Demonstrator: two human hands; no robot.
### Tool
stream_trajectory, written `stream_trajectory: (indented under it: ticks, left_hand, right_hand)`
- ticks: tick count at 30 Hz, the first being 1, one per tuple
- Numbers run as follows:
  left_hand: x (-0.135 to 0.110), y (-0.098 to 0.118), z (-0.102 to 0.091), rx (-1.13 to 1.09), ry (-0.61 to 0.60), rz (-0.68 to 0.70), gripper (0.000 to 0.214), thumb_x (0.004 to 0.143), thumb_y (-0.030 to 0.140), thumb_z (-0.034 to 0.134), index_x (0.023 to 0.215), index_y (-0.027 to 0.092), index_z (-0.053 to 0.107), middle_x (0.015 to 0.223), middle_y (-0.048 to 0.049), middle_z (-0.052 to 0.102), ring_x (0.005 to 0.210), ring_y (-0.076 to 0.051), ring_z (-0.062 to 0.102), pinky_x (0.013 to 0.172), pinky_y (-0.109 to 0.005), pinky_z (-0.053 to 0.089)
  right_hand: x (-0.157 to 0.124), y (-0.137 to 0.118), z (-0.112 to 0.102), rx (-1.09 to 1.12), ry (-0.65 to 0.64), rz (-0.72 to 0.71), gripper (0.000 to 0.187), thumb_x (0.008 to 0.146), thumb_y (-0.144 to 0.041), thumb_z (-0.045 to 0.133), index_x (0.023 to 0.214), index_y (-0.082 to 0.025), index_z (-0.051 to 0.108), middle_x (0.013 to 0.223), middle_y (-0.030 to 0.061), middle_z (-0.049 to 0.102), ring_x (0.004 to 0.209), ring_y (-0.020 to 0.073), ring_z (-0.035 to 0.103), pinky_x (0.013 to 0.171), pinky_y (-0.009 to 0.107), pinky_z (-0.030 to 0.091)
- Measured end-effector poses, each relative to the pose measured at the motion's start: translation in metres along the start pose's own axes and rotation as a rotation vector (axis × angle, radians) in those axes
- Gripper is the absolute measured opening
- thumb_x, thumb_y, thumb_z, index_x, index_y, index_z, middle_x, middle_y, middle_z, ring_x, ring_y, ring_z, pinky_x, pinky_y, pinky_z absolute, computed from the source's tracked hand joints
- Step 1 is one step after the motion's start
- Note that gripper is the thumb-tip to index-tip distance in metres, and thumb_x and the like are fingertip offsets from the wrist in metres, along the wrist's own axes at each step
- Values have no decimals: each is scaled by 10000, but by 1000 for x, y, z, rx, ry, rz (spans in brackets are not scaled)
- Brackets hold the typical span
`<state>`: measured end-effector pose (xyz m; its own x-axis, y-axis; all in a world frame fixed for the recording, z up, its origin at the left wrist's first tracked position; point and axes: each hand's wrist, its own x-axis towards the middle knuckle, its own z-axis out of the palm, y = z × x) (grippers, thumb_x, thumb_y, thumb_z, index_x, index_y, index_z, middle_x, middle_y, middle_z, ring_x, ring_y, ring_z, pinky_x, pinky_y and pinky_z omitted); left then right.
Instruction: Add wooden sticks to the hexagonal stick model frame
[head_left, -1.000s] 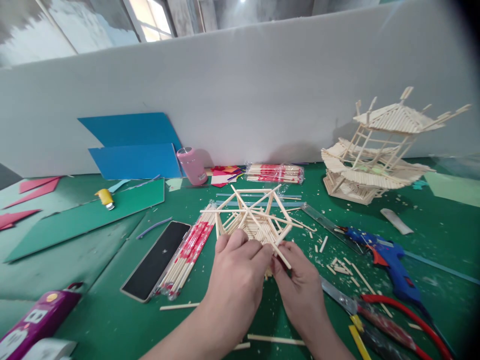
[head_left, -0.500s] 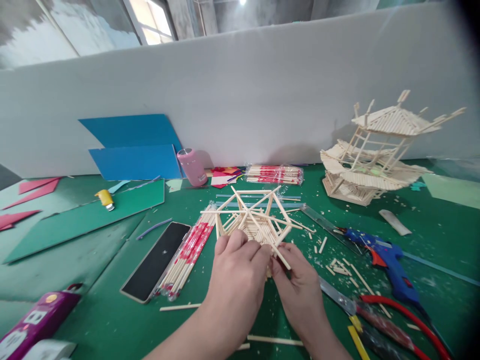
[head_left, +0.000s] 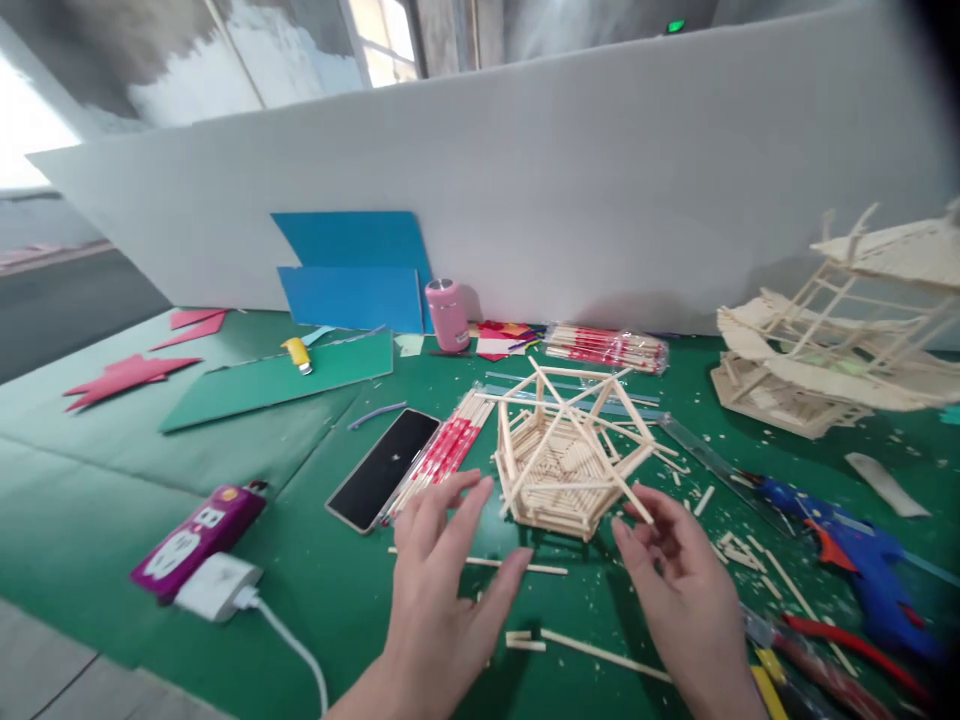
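Observation:
A small frame of wooden sticks stands on the green table, with a ring-patterned base, slanted posts and crossed sticks on top. In front of its left side, my left hand is open, fingers spread, holding nothing. By the frame's right front corner is my right hand, its thumb and forefinger apart near a protruding stick end; whether a fingertip touches that stick is unclear. Close to my left hand lies a loose wooden stick. Another stick and short cut pieces lie nearer the front edge.
At right are a blue glue gun, red-handled pliers and a larger stick pavilion. Left of the frame lie packed sticks, a phone and a purple case beside a white charger. A pink bottle stands behind.
My left hand has come off the stick frame, moving left and opening. My right hand has loosened and shifted right. The view has swung left, showing the charger and cable.

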<state>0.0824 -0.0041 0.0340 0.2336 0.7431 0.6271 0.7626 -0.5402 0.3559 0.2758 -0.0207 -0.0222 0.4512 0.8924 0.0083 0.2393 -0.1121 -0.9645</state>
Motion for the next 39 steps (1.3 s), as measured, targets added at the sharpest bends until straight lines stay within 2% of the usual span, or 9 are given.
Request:
stream_trajectory:
  ticks: [4, 7, 9, 12, 17, 22, 25, 31, 39]
  left_hand:
    - [-15, -20, 12, -128, -69, -184, 337, 767, 220, 594, 1092, 195, 508, 1078, -94, 544, 990, -236, 523, 823, -419, 446]
    - [-12, -25, 21, -238, -150, -323, 270, 776, 223, 572, 1040, 173, 552, 1047, -97, 559, 966, -224, 546, 830, -410, 454]
    - [-8, -27, 24, -269, -206, -356, 279, 760, 206, 580, 1033, 148, 575, 1034, -110, 562, 961, -230, 547, 830, -410, 455]
    - [-4, -28, 28, -276, -263, -337, 313, 716, 179, 614, 1026, 141, 606, 1005, -115, 568, 937, -245, 544, 804, -415, 457]
    - [0, -32, 37, -269, -339, -310, 358, 675, 147, 632, 1032, 175, 627, 927, -92, 585, 870, -247, 545, 750, -410, 458]
    - [1, -36, 42, -263, -394, -292, 363, 679, 141, 619, 1040, 178, 624, 910, -86, 602, 864, -250, 549, 741, -398, 447]
    - [0, -38, 44, -269, -422, -279, 295, 702, 131, 596, 987, 191, 645, 910, -77, 617, 854, -235, 556, 745, -375, 439]
    - [-2, -41, 50, -282, -444, -244, 180, 765, 126, 548, 855, 218, 674, 864, -41, 647, 815, -199, 568, 726, -319, 430]
    - [0, -47, 56, -299, -444, -187, 137, 778, 162, 567, 800, 212, 692, 792, -39, 652, 762, -185, 577, 690, -289, 435]
  right_hand:
    - [-2, 5, 2, -74, -24, -23, 488, 745, -468, 571, 1137, -191, 481, 940, 67, 551, 739, 163, 531, 591, 262, 463]
    - [-3, 8, 5, -123, -48, -75, 459, 768, -461, 544, 1136, -195, 478, 926, 55, 541, 725, 157, 519, 607, 268, 457]
    - [-3, 10, 7, -151, -45, -94, 424, 771, -463, 540, 1096, -195, 494, 901, 45, 537, 713, 153, 515, 613, 267, 457]
    - [0, 12, 8, -204, -45, -117, 372, 765, -460, 548, 1026, -196, 529, 872, 36, 546, 710, 156, 524, 632, 273, 457]
    - [5, 14, 10, -260, -85, -170, 324, 782, -433, 526, 1009, -205, 568, 998, 62, 568, 828, 193, 563, 750, 326, 451]
    - [6, 16, 12, -274, -104, -190, 333, 778, -426, 532, 1015, -196, 578, 1035, 76, 585, 990, 243, 541, 842, 365, 430]
    - [5, 17, 14, -255, -131, -197, 321, 782, -408, 536, 1017, -197, 592, 1060, 74, 598, 1052, 250, 519, 895, 385, 411]
    - [6, 23, 14, -234, -147, -194, 320, 790, -389, 536, 1019, -179, 614, 1061, 94, 606, 1065, 255, 511, 959, 440, 358]
    - [6, 23, 16, -152, -153, -120, 333, 784, -406, 543, 1002, -169, 631, 1085, 94, 605, 1058, 249, 526, 947, 415, 380]
